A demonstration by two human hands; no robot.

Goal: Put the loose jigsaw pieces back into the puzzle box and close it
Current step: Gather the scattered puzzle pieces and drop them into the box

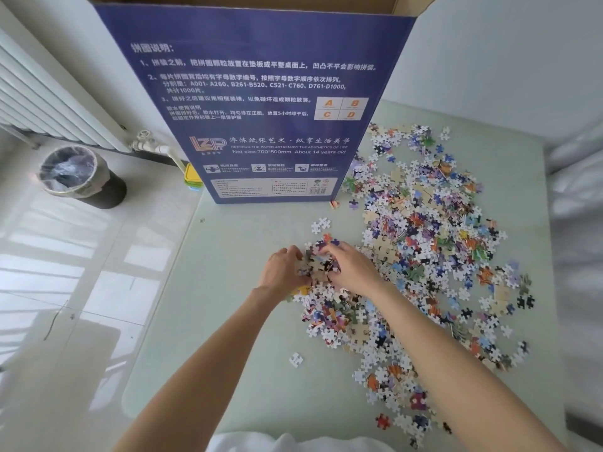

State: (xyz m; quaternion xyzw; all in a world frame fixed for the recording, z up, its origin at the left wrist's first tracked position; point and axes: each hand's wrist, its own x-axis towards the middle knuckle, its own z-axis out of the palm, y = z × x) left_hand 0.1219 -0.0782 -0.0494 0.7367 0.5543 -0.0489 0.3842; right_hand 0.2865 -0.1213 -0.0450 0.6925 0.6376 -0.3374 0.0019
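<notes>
The puzzle box (261,102) stands upright at the tabletop's (228,337) far edge, the loose jigsaw pieces (434,249) spread along its right side, while a bin (76,176) sits on the floor beyond its left edge.

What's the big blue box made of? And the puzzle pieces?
The puzzle box looks like cardboard: brown raw flaps show at its open top, with smooth printed blue outside. The jigsaw pieces seem to be thin card too, printed on one face, plain white or tan on the other.
</notes>
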